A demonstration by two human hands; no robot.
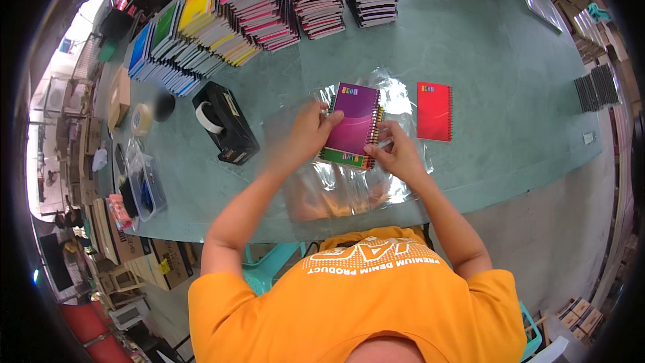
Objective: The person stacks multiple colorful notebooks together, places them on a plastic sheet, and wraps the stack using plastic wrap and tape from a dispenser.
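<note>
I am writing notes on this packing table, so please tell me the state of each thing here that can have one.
Left hand: grips the left edge of the notebook stack.
Right hand: grips the stack's spiral side.
Notebook stack: closed, purple on top, held over the plastic sheets.
Plastic sheets: lying flat on the table, clear.
Red notebook: closed, lying flat, apart from the hands.
Tape dispenser: loaded with a roll, untouched.

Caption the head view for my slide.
Both hands hold a small stack of spiral notebooks over clear plastic sheets.
</note>
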